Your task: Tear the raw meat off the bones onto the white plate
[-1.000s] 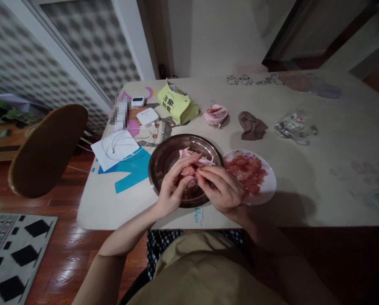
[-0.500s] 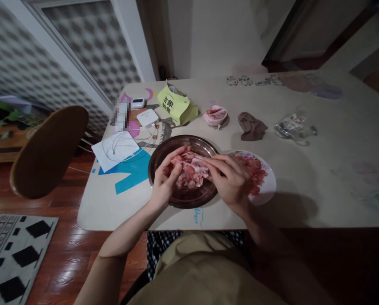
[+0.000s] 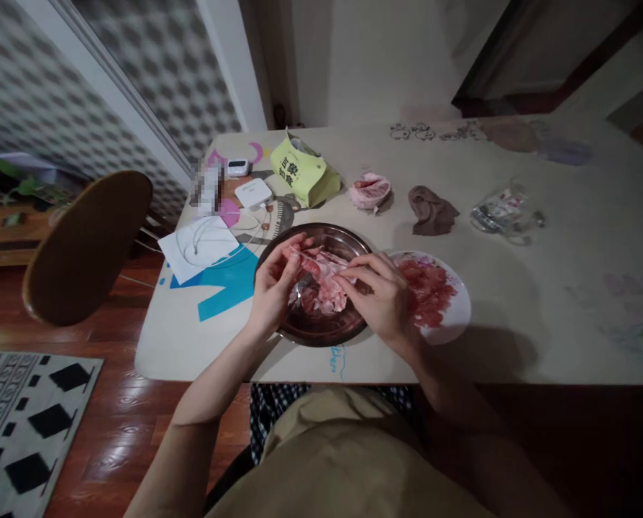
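Note:
Both of my hands are over a dark metal bowl (image 3: 311, 332) at the table's near edge. My left hand (image 3: 272, 288) and my right hand (image 3: 380, 296) each pinch a side of a pink fruit segment (image 3: 321, 282) with pale membrane, held just above the bowl. Right of the bowl stands a white plate (image 3: 457, 316) with a heap of red peeled fruit flesh (image 3: 426, 288). My right hand partly covers the plate's left rim.
Behind the bowl lie a yellow-green pouch (image 3: 303, 173), a pink peel piece (image 3: 370, 191), a brown cloth (image 3: 430, 210), a crumpled clear wrapper (image 3: 498, 213), white devices and a paper sheet with a cable (image 3: 198, 246). A wooden chair (image 3: 84, 248) stands left of the table.
My hands lifted the fruit segment and pulled it open above the bowl, with more pink flesh and membrane now showing between the fingers. The view shifted slightly.

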### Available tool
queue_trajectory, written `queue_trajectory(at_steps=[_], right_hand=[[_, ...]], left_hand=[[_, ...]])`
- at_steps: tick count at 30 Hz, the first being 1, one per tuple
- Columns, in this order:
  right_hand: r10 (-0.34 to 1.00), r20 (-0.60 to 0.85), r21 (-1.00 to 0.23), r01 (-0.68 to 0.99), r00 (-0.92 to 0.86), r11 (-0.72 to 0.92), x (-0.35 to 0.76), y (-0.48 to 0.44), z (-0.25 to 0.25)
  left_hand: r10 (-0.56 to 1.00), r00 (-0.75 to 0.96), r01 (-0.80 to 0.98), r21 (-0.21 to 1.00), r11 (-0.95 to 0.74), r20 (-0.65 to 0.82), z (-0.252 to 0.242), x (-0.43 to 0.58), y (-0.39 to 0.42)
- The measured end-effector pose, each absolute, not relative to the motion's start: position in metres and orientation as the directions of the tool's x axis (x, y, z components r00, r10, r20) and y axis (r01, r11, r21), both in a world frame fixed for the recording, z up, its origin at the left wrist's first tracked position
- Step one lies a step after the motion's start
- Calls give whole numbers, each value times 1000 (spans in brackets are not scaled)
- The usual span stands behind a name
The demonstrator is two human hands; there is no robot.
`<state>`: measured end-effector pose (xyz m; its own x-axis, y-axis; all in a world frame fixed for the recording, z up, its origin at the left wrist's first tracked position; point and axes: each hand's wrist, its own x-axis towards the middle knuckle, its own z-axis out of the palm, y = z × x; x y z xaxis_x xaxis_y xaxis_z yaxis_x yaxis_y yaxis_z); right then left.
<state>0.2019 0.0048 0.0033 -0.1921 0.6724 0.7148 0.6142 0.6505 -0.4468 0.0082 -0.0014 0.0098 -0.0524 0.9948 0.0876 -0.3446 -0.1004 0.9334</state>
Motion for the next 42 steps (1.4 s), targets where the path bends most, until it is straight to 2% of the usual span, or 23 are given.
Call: queue_trajectory(at_steps=[5, 10, 14, 21, 34, 42], right_hand=[[694, 679, -486, 564, -238, 668, 204, 7, 5], [664, 703, -472, 531, -255, 704, 200, 3, 10], [629, 711, -434, 507, -316, 745, 190, -1, 6], [661, 713, -451, 568, -236, 689, 187, -1, -3], [678, 700, -517, 494, -226, 699, 184, -4, -2], [667, 717, -516, 487, -204, 704, 183, -5, 1]], left_hand=[[996, -57, -329, 941, -81, 65, 3, 7, 2], [996, -52, -252, 963, -89, 78, -1, 5, 4], [994, 35, -156, 983, -99, 106, 0, 6, 0], [979, 156, -61, 991, -121, 129, 1, 9, -6], [989, -25, -13, 989, -147, 146, 5, 7, -5], [993, -51, -41, 993, -109, 107, 4, 6, -5]])
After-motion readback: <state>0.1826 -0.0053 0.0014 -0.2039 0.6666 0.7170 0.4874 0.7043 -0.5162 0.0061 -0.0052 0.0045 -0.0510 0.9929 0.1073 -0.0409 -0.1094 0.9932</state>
